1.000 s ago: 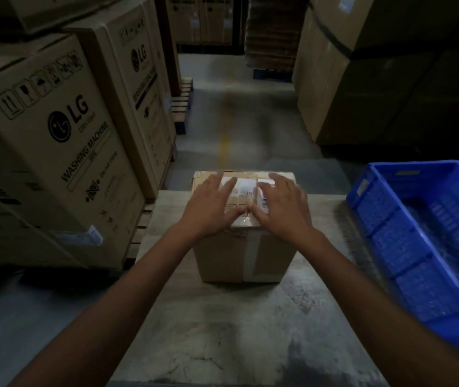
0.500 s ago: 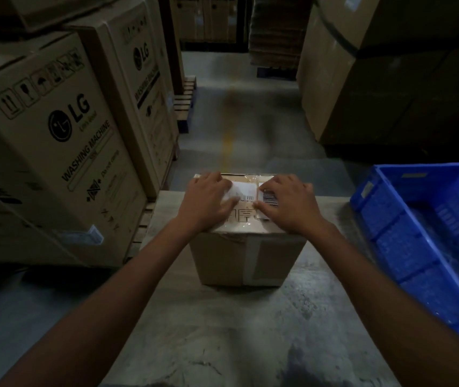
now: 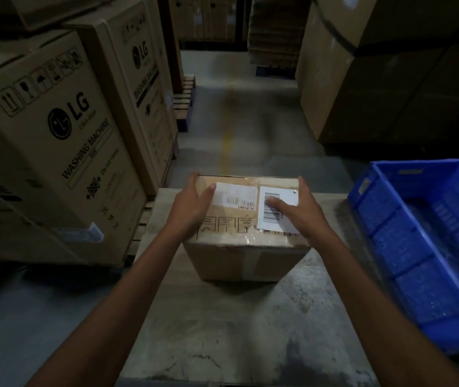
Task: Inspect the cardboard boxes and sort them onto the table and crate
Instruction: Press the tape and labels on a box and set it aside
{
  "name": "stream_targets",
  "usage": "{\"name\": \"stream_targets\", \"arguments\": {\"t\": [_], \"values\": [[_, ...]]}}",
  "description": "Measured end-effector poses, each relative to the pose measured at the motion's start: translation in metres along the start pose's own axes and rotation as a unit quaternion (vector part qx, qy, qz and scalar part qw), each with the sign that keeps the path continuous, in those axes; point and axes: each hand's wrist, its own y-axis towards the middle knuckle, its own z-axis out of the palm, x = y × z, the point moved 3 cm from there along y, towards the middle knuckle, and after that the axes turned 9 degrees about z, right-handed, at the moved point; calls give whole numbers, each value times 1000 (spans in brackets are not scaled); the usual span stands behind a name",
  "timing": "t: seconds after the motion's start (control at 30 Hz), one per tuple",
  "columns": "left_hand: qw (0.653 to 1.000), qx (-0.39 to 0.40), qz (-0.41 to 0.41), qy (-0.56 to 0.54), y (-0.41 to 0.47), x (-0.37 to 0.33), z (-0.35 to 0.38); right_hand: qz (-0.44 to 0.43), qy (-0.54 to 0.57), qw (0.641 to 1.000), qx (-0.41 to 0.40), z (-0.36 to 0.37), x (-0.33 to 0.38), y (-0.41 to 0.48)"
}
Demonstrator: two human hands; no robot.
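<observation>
A small taped cardboard box point(image 3: 246, 258) stands upright on the far half of the grey bench point(image 3: 222, 331), near its back edge; both hands rest on its top face, well apart from each other. The left hand point(image 3: 192, 208) lies along the top's left side, its fingers stretched toward the far left corner and its thumb beside a white shipping label point(image 3: 233, 198). The right hand point(image 3: 303, 213) lies along the right side, fingers reaching toward the far right corner, thumb laid across a second barcode label point(image 3: 288, 195); neither hand is closed round anything, though I cannot tell whether the fingertips hook over the box's edges. A blue crate point(image 3: 406, 247) sits just beside the bench on the right, apart from the box. Tall washing machine cartons point(image 3: 55, 141) stand on a wooden pallet point(image 3: 141, 219) to the left; large plain cartons point(image 3: 376, 93) rise at the right, with concrete floor point(image 3: 236, 107) between them.
</observation>
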Motion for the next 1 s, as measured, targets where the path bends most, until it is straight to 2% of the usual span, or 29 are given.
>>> {"name": "stream_targets", "arguments": {"t": [0.1, 0.2, 0.27, 0.33, 0.57, 0.7, 0.87, 0.93, 1.0], "values": [[999, -23, 37, -18, -10, -4, -3, -15, 1, 999, -38, -1, -3, -15], [991, -71, 84, -76, -12, -1, -4, -20, 88, 993, -77, -1, -4, -23], [983, -115, 66, -128, -15, 11, 2, 10, 129, 986, -100, 2, -13, -22], [980, -136, 20, -145, -25, 27, 14, 34, 124, 984, -124, 12, -29, -25], [980, -96, -74, -157, -83, 90, 54, 64, 58, 985, -147, 44, -87, -54], [977, -56, -75, -191, -113, 110, 68, 75, 58, 986, -141, 62, -118, -71], [994, 6, -38, -98, -134, 134, 80, 62, -3, 989, -135, 73, -142, -83], [999, 9, 42, 32, -132, 128, 79, 37, -60, 989, -130, 73, -140, -83], [967, 19, 181, 179, -126, 111, 83, -64, -174, 969, -162, 76, -130, -83]]}}
